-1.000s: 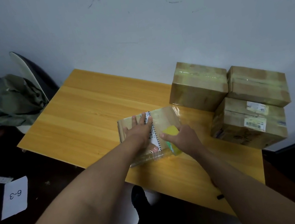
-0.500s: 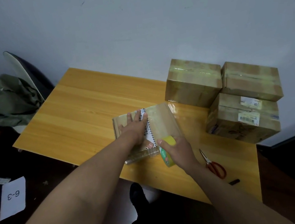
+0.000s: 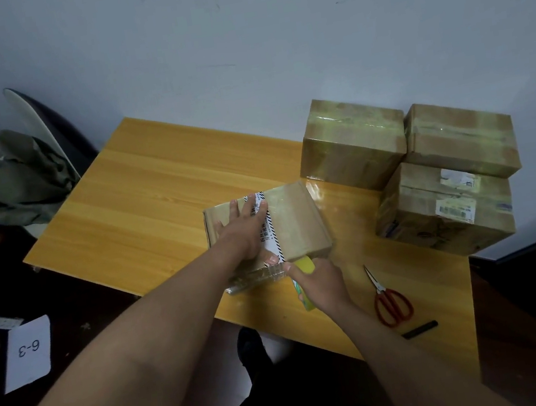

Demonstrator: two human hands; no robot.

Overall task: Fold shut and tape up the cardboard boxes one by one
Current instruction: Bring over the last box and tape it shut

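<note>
In the head view, a flat cardboard box lay on the wooden table, near its front edge. The left hand lay flat on the top of the box with straight, spread fingers, pressing it down and covering part of a white label with striped border. The right hand gripped a yellow-green tape roll just at the near side of the box; the fingers hid most of the roll. A strip of clear tape ran along the near side of the box, shiny and hard to follow. Three taped boxes stood together at the far right of the table, one resting on another. Red scissors lay to the right of the right hand, and a small dark object near the table edge was too small to identify. On the left, a paper marked "6-3" lay on the dark floor.
</note>
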